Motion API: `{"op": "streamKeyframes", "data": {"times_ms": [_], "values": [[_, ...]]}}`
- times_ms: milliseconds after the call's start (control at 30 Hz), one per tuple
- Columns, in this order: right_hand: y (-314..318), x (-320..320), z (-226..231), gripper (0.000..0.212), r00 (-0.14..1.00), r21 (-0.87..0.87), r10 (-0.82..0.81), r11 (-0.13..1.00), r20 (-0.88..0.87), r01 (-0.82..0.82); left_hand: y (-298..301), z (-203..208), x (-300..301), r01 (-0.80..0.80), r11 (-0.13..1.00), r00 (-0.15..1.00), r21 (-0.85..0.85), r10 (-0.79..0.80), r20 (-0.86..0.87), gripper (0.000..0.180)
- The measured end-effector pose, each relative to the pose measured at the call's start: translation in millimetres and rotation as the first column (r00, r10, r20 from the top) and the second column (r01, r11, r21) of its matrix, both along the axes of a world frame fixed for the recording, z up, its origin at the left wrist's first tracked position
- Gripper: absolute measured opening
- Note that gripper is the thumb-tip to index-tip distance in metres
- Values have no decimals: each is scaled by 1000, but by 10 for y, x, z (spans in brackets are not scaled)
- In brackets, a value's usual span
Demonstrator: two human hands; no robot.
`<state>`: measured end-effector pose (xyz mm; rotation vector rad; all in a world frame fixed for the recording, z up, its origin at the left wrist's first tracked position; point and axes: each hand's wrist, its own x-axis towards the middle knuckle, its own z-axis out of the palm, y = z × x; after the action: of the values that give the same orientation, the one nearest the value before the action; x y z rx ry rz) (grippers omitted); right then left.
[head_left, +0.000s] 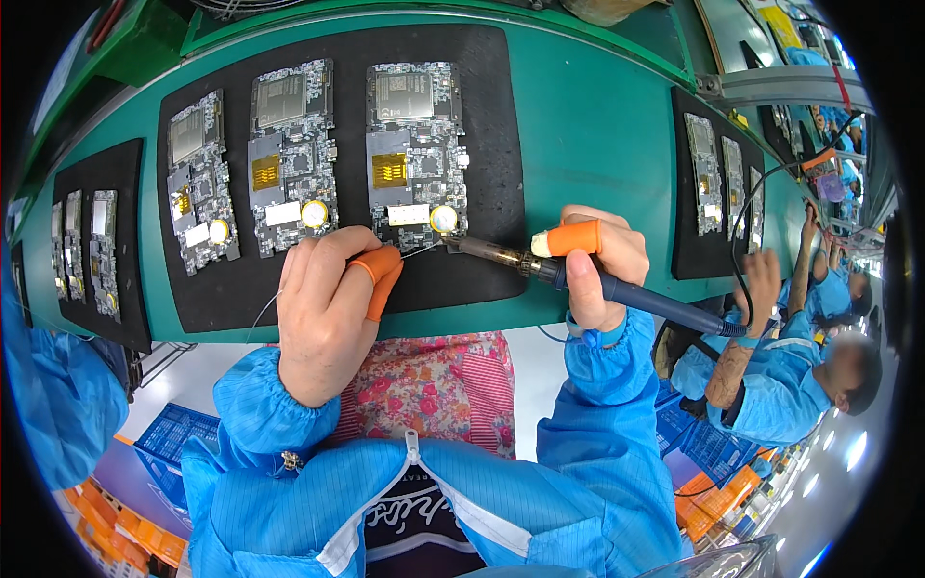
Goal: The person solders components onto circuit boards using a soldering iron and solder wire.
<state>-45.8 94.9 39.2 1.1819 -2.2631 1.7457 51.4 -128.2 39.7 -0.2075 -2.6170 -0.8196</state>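
My right hand [599, 265], with an orange finger cot on one finger, grips a blue-handled soldering iron [636, 297]. The iron's tip meets the lower right corner of a circuit board [416, 144], just below its round coin cell [443, 220]. In my left hand [332, 299], orange finger cots cover the thumb and a finger, which pinch a thin solder wire [421, 250]. One end of the wire reaches toward the iron's tip; the other trails below the hand. Two similar boards, a middle one [289, 159] and a left one [199, 183], lie alongside.
The boards rest on a black mat [491, 106] over a green table [597, 125]. Other black mats with boards lie left [72, 178] and right [686, 173]. Co-workers in blue sit at the right [785, 376] and left [63, 405]. Blue crates [178, 438] stand below.
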Motion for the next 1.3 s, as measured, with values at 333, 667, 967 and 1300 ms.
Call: {"op": "streamKeyframes", "data": {"times_ms": [333,667,967,1300], "values": [[-2,10,-21,14,1000,-5,-23,1000,-16,23,52,-68,-48,62,998,998,-13,-62,-15,21],[-12,7,-3,14,1000,5,-21,1000,-17,21,112,-49,-110,75,997,997,-4,-75,8,18],[124,48,-24,24,992,-94,-115,988,57,120,-429,79,295,-310,950,950,31,311,-31,28],[115,67,14,26,950,-199,-309,929,54,313,-1102,16,803,-642,730,652,-234,680,335,31]]}}
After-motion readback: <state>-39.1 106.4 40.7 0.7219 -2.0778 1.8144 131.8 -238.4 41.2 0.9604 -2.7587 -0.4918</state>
